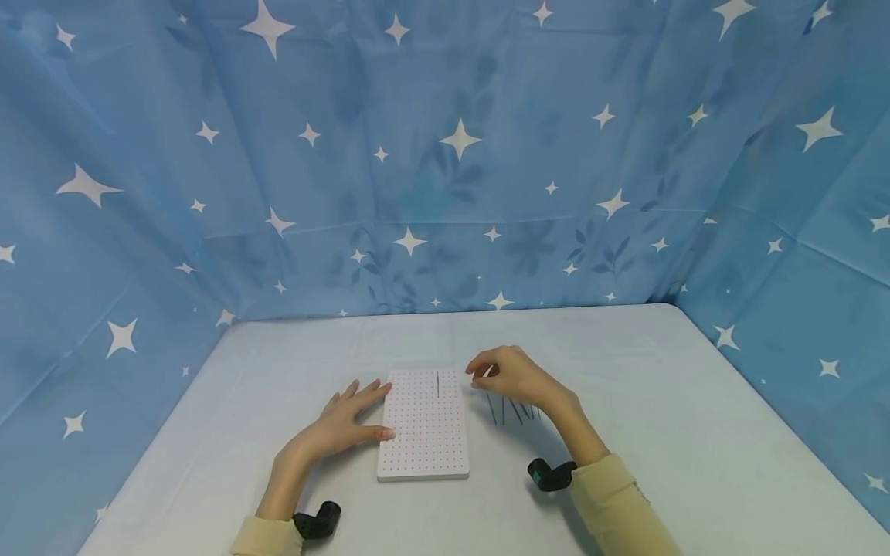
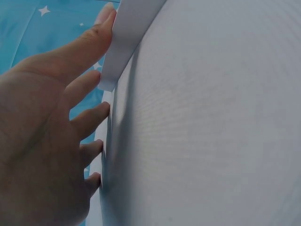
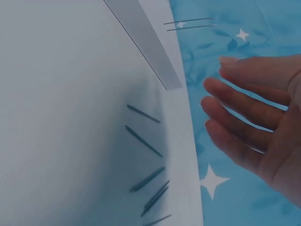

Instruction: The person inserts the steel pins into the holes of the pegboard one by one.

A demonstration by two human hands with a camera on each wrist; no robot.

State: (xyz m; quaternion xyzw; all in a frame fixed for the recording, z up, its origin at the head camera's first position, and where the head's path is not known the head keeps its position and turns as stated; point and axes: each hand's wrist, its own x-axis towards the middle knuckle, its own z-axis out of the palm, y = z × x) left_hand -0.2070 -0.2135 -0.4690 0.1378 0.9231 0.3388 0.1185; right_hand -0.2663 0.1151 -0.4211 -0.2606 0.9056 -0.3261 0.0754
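A white board with a grid of small holes (image 1: 422, 432) lies on the table. In the right wrist view two thin dark sticks (image 3: 193, 28) stand up from its far end; in the head view they look like one line. My left hand (image 1: 344, 421) rests along the board's left side, fingers spread, thumb on its edge. Just right of the board's far corner hovers my right hand (image 1: 511, 377), its fingers loosely bent, with nothing visible between them in the right wrist view. Several loose dark sticks (image 3: 143, 141) lie on the table below it.
The white table (image 1: 313, 347) reaches back to a blue curtain with white stars (image 1: 445, 193), which also hangs at both sides. A black wrist camera (image 1: 317, 520) sits at the left sleeve, another black camera (image 1: 552, 475) at the right.
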